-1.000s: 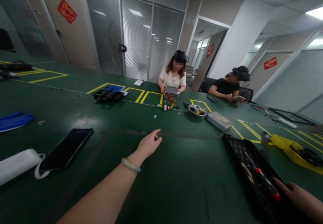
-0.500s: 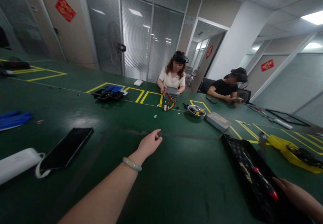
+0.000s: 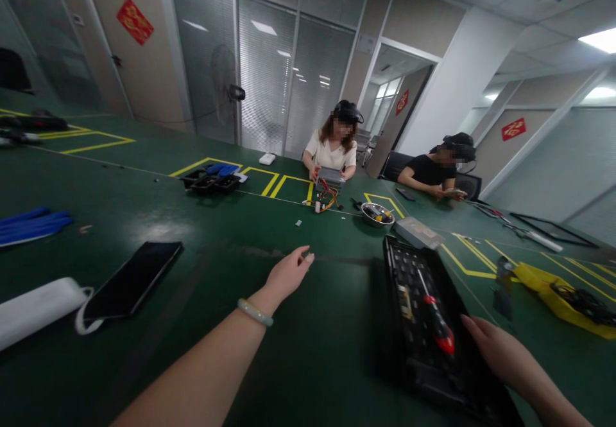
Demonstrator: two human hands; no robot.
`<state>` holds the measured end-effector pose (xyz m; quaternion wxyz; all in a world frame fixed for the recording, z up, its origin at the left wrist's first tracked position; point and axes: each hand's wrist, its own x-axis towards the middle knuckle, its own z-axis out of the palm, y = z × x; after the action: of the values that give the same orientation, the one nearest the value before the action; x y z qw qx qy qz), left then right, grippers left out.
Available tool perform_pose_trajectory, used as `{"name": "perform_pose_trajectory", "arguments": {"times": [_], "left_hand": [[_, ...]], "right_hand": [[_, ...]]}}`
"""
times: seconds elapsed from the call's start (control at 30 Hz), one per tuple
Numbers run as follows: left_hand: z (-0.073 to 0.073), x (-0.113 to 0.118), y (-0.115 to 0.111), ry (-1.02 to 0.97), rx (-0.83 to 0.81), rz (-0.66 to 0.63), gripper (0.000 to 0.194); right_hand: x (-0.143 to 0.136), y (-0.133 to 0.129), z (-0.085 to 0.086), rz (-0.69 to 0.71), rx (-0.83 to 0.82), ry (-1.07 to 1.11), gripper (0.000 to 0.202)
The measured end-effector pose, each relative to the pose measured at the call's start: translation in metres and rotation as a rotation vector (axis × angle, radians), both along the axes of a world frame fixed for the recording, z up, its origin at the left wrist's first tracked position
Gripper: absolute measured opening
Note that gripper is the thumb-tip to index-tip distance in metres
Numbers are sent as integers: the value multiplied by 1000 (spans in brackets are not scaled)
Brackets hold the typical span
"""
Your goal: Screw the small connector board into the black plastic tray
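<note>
My right hand (image 3: 498, 350) grips the right edge of a black tool tray (image 3: 392, 273), thumb over the rim and the other fingers hidden. Inside the tray lies a red-and-black screwdriver (image 3: 437, 324), pointing away from me, among several small slots and bits. Over the middle of the green table, my left hand (image 3: 289, 273) has its fingers curled toward the thumb. A dark spot shows at its fingertips, too small to name. A pale bangle circles the left wrist. Beyond that hand a small light piece (image 3: 298, 223) rests on the table.
At left are a black phone (image 3: 137, 279), a white strapped object (image 3: 41, 308) and blue gloves (image 3: 33, 225). Farther off stand a metal bowl (image 3: 378, 214), a grey box (image 3: 418, 231) and a black tray (image 3: 212, 180). A yellow container (image 3: 558, 298) sits right. Two people sit opposite.
The tool tray has moved left in my right hand, and more of its inside shows. My left hand stays almost where it was, and the view has shifted slightly.
</note>
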<state>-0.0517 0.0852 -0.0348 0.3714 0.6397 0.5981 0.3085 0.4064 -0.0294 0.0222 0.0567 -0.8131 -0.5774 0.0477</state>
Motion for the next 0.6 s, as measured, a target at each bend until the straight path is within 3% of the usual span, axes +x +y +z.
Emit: {"name": "perform_pose_trajectory", "arguments": {"times": [0.07, 0.17, 0.3, 0.43, 0.6], "left_hand": [[1, 1, -2, -36, 22, -13, 69], [3, 5, -5, -91, 60, -63, 73], [7, 8, -11, -166, 132, -147, 69], [10, 6, -13, -262, 219, -161, 59], [12, 7, -12, -92, 234, -107, 50]], "right_hand": [[-46, 6, -1, 77, -100, 99, 58], [-111, 17, -7, 179, -103, 159, 53], [-171, 30, -17, 262, -71, 196, 48], [-191, 38, -23, 293, -33, 171, 44], [-190, 41, -27, 299, -48, 127, 43]]}}
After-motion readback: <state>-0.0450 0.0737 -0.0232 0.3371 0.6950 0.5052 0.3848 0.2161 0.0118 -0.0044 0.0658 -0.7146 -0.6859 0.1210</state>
